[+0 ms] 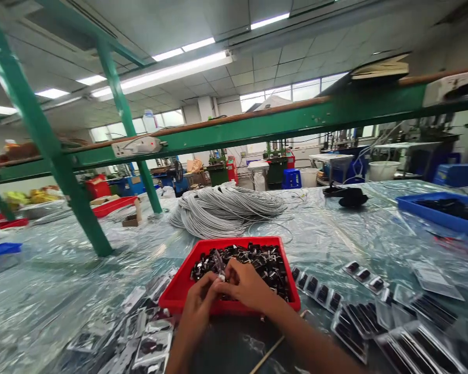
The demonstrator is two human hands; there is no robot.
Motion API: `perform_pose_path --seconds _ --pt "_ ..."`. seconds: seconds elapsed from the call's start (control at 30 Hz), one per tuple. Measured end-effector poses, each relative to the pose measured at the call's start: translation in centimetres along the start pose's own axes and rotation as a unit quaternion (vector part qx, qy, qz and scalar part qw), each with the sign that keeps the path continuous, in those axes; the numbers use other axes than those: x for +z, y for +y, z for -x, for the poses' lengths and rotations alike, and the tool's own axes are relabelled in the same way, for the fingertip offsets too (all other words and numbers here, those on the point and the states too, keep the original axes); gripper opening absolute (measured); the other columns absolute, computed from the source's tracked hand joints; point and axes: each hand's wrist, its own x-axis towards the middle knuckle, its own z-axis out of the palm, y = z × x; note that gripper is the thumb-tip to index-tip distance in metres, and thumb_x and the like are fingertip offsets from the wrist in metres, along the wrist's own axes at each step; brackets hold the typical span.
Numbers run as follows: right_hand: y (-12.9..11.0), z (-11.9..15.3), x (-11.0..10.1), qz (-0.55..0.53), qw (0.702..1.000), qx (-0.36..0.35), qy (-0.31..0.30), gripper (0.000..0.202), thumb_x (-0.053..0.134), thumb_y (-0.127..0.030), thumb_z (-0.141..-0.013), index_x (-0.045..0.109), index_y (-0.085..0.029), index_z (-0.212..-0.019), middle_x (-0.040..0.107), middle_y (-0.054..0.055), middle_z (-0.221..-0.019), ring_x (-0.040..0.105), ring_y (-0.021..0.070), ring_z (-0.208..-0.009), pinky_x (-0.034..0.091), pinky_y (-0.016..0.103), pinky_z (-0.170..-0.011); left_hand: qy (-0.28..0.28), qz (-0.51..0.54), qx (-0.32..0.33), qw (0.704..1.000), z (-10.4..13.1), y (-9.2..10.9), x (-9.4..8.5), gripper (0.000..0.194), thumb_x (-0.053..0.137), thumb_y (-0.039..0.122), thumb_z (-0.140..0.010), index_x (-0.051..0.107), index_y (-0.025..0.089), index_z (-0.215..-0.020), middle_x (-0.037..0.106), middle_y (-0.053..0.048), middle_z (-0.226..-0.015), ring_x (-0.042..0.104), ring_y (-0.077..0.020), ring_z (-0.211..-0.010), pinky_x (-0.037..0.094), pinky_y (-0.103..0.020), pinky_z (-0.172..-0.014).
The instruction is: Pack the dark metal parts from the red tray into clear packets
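My left hand (198,301) and my right hand (245,286) meet over the near edge of a red tray (178,296) full of small black parts (263,262). Together the fingers pinch a small clear plastic bag (219,263) that sticks up between them. Whether a part is inside the bag I cannot tell. Filled clear bags (320,291) lie in a row to the right of the tray. More clear bags (150,337) are scattered to the left of my left forearm.
Clear plastic sheeting covers the table (81,280). A coil of grey cable (226,208) lies behind the red tray. A blue tray (440,210) stands at the far right, a green frame post (68,182) at the left. Stacked bags (409,332) fill the near right.
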Motion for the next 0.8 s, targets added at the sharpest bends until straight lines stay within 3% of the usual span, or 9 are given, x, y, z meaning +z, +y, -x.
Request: perform_pose_path --seconds 0.13,0.23,0.4,0.57,0.7,0.8 --pt "0.6 -0.1 -1.1 -0.014 0.997 -0.013 -0.076 0.033 0.069 -0.049 -0.085 0.054 -0.020 -0.082 0.055 -0.007 -0.063 0.056 0.0117 -0.054 0.041 0.021 -0.054 -0.017 -0.022 -0.008 1.000 -0.1 -0.5 -0.7 0.033 0.068 0.052 -0.077 0.063 0.020 -0.074 0.057 0.001 -0.075 0.052 -0.0178 -0.075 0.043 -0.023 -0.069" --pt "0.8 -0.2 -1.6 0.032 0.995 -0.047 -0.086 0.022 0.066 -0.041 -0.090 0.058 -0.020 -0.087 0.061 -0.004 -0.065 0.062 0.0143 -0.060 0.046 0.022 -0.060 -0.019 -0.044 -0.010 0.999 -0.2 -0.7 -1.1 0.034 0.068 0.053 -0.076 0.062 0.020 -0.071 0.057 0.000 -0.073 0.052 -0.0181 -0.074 0.042 -0.022 -0.066" --pt "0.4 -0.1 -1.3 0.178 0.977 -0.099 -0.060 0.014 0.061 -0.033 -0.093 0.063 -0.019 -0.097 0.069 0.002 -0.077 0.066 0.0185 -0.073 0.047 0.024 -0.066 0.015 -0.046 -0.038 0.998 -0.1 0.2 -1.2 0.040 0.071 0.059 -0.069 0.064 0.019 -0.072 0.059 -0.001 -0.073 0.054 -0.0203 -0.075 0.044 -0.025 -0.067" --pt "0.4 0.1 -0.1 0.309 0.943 -0.125 -0.011 0.013 0.059 -0.027 -0.087 0.062 -0.015 -0.092 0.069 0.006 -0.075 0.064 0.0203 -0.065 0.043 0.025 -0.060 0.045 -0.032 -0.049 0.997 -0.1 0.8 -0.8 0.048 0.078 0.063 -0.056 0.065 0.020 -0.072 0.063 -0.003 -0.076 0.057 -0.0236 -0.077 0.049 -0.029 -0.069" --pt "1.4 -0.2 0.4 0.320 0.940 -0.115 0.011 0.010 0.057 -0.025 -0.084 0.061 -0.016 -0.087 0.068 0.006 -0.073 0.063 0.0215 -0.062 0.044 0.027 -0.059 -0.004 -0.068 -0.043 0.997 -0.5 -0.1 -0.2 0.046 0.070 0.063 -0.067 0.063 0.019 -0.073 0.059 -0.001 -0.069 0.054 -0.0196 -0.071 0.045 -0.026 -0.066" --pt "2.0 -0.5 0.2 0.295 0.949 -0.106 0.029 0.008 0.056 -0.022 -0.085 0.060 -0.016 -0.088 0.067 0.006 -0.073 0.064 0.0215 -0.064 0.046 0.027 -0.062 0.036 -0.074 -0.051 0.995 -1.0 -1.2 -0.2 0.048 0.066 0.066 -0.069 0.057 0.019 -0.066 0.050 0.003 -0.058 0.045 -0.0139 -0.057 0.038 -0.023 -0.055"
